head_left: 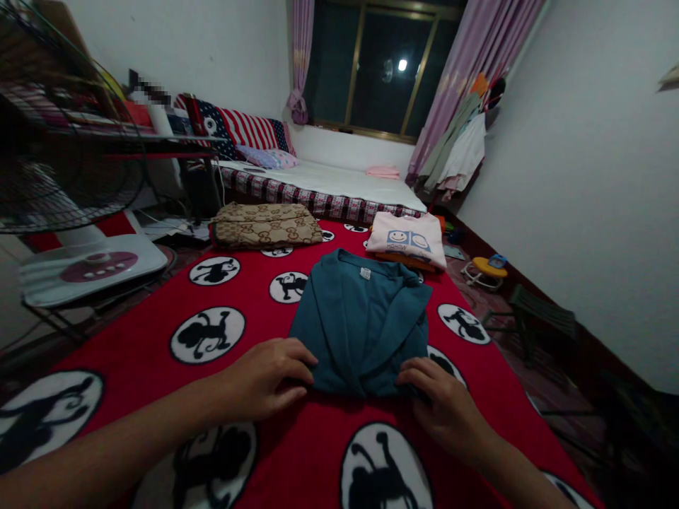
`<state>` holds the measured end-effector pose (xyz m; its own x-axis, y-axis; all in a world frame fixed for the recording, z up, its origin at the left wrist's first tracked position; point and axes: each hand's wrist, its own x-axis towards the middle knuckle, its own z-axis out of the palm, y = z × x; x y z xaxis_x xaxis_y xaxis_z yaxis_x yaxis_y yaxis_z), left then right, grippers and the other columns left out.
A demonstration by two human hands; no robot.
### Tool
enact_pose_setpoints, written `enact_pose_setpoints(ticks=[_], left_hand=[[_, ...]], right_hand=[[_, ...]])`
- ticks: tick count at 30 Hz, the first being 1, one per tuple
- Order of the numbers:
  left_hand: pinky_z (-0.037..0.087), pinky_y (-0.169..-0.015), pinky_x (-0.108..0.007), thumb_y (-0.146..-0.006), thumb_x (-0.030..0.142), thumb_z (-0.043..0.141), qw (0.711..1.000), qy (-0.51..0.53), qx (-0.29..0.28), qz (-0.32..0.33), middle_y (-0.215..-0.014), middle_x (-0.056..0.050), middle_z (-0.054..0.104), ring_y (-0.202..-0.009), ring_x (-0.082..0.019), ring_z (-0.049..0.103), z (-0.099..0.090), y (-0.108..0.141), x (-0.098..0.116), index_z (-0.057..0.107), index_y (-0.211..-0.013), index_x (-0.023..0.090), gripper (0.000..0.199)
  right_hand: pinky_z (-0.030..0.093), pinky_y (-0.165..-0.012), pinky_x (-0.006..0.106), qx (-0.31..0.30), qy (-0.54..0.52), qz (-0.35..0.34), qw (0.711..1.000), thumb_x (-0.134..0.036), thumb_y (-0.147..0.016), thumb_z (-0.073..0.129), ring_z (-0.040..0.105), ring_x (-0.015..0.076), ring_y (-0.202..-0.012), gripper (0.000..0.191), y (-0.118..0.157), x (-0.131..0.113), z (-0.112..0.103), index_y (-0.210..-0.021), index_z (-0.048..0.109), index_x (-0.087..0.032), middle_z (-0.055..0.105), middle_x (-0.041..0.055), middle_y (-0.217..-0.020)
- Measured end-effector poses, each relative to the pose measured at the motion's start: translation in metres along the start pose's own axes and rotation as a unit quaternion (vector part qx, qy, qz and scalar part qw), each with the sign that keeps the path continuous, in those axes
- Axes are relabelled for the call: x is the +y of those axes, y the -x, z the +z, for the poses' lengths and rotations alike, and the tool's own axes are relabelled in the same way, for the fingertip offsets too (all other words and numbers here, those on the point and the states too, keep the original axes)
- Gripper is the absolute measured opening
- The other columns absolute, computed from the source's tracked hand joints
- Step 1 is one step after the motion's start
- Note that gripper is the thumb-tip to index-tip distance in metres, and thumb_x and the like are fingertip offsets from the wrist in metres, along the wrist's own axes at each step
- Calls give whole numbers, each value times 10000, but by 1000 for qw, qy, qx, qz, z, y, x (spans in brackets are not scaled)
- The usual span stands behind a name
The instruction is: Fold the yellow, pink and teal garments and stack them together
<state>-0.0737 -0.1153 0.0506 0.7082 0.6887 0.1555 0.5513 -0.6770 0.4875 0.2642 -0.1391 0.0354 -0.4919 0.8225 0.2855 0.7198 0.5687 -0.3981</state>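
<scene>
A teal jacket [366, 322] with a wide lapel collar lies folded into a compact shape on a red blanket [254, 297] printed with black monkey figures in white circles. My left hand [270, 378] is at its near left corner, fingers curled closed over the edge with the thumb low beside it. At the near right corner my right hand [440, 399] has its fingers bent over the cloth; its thumb is mostly hidden underneath. The collar, with a small white label, faces away from me.
Beyond the jacket, a folded brown patterned cloth [268, 225] lies left and a folded pink smiley shirt [406, 239] right, on another garment. A fan [90, 261] stands at left. Farther back is a bed [339, 180]. Low stools, one with a yellow seat [488, 267], line the right wall.
</scene>
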Motion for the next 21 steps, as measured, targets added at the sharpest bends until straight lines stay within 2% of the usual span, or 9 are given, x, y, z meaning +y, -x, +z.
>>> enact_pose_setpoints(ticks=[3,5,8,11,13,16,19,21], left_hand=[[478,-937,-330,-845,287,559,989,56,93,-102,-1120,-51,683,-1041,-203,620,-11,4,-10,700,-1042,252,245],[485,-929,-367,-824,344,573,965,88,153,-195,-1140,-77,679,-1050,-233,623,-14,-3,-24,640,-1163,220,366],[540,-757,-353,-768,427,620,909,200,165,-327,-1022,-110,711,-907,-247,675,-17,-25,-45,520,-1283,141,597],[513,-576,-264,-701,437,697,847,317,150,-399,-897,-98,723,-758,-211,688,-18,-48,-51,470,-1304,113,721],[488,-531,-229,-657,411,749,822,347,150,-426,-902,-96,723,-729,-191,684,-17,-59,-50,478,-1297,124,752],[471,-501,-216,-627,363,774,814,350,142,-440,-907,-90,727,-742,-197,684,-15,-66,-49,549,-1222,136,675],[496,-536,-242,-646,338,749,832,364,133,-396,-872,-75,734,-794,-225,686,-15,-73,-46,646,-1060,141,471],[533,-647,-280,-680,318,714,857,363,164,-326,-912,-73,732,-864,-235,679,-14,-84,-37,668,-1021,139,387]], right_hand=[[525,-806,341,67,-103,119,985,-250,-795,534,615,220,-976,161,-2,16,-7,-926,628,-242,647,78,-1032],[527,-805,357,140,-123,213,959,-408,-806,553,618,242,-993,262,-11,37,-8,-974,627,-221,648,108,-1058],[517,-850,395,176,-152,327,916,-488,-774,585,626,268,-1022,455,-30,70,-6,-1087,605,-159,648,157,-1122],[548,-718,377,156,-214,408,874,-511,-764,611,651,282,-975,630,-51,85,-6,-1234,534,-100,643,199,-1148],[539,-596,331,153,-252,449,844,-504,-751,640,667,277,-919,722,-62,83,-8,-1308,478,-74,629,224,-1173],[511,-520,278,171,-279,492,807,-438,-697,717,682,251,-853,762,-73,73,-10,-1313,481,-56,615,246,-1200],[518,-525,274,188,-294,487,801,-353,-658,744,691,236,-805,591,-79,65,-12,-1179,602,-113,680,187,-1112],[545,-588,298,201,-311,448,814,-269,-639,729,693,237,-793,424,-85,61,-12,-1041,670,-147,728,130,-985]])
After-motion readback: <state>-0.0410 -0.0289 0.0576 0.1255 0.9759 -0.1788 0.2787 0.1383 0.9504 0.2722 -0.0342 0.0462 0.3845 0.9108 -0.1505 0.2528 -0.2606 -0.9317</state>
